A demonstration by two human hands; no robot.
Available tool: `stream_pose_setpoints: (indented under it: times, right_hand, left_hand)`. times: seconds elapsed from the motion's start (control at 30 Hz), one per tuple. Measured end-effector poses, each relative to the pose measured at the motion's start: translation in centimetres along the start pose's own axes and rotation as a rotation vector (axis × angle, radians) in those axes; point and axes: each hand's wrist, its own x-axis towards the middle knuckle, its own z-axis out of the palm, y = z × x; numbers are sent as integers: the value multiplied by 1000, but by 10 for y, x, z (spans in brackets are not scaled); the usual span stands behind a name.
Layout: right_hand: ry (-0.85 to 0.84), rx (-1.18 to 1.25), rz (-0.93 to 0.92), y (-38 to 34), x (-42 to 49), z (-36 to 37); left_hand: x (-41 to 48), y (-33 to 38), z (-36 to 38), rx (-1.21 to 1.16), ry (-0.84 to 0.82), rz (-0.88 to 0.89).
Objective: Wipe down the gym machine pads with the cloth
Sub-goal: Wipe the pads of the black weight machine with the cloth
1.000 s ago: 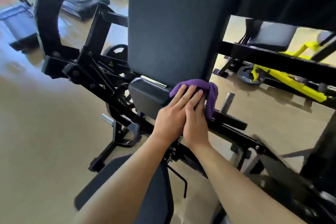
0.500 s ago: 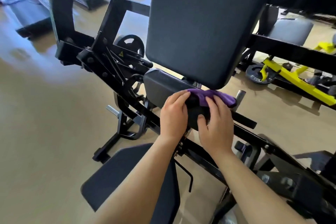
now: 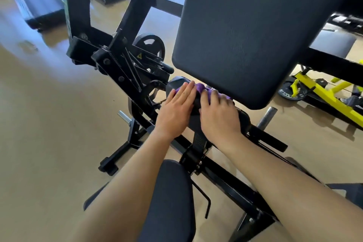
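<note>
A purple cloth point(image 3: 201, 87) lies bunched on top of a small black pad point(image 3: 176, 82), just under the lower edge of the large black back pad point(image 3: 245, 25). My left hand point(image 3: 176, 108) lies flat over the left part of the cloth, fingers together. My right hand point(image 3: 218, 114) presses the right part, fingertips on the purple fabric. Most of the cloth is hidden under both hands. A black seat pad point(image 3: 170, 198) sits below, between my forearms.
The machine's black steel frame point(image 3: 121, 76) and a weight plate point(image 3: 149, 45) stand to the left. A metal peg point(image 3: 266, 118) sticks up on the right. Yellow equipment point(image 3: 324, 94) lies at far right, and treadmills point(image 3: 39, 4) stand at the back left on the tan floor.
My hands went from stacked on the cloth at the small pad's right end to side by side on its top. The cloth has spread under both hands. The camera has come closer.
</note>
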Motion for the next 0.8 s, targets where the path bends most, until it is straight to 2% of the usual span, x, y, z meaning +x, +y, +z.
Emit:
stream_pose_setpoints:
  times: [0.13,0.27,0.33,0.53,0.67,0.8]
  right_hand:
    - [-109,23,-46,-35,44,-16]
    - [-102,64,-111,-54,75,-20]
    - [-108,60,-148,-51,74,-21]
    - [4,-17,-131,-14,15,-3]
    - [51,-65,-170,3,-8,6]
    - [1,-91,-212,-7,24,-2]
  left_hand:
    - [18,-39,-10,14,-53,-50]
    - [30,-47,-20,-147,-63,-365]
    - [31,-36,-20,-242,-19,-462]
    - [-12,24,5,-415,102,-314]
    - [-24,61,2,-627,107,-433]
    - [-7,36,3,-670,126,-474]
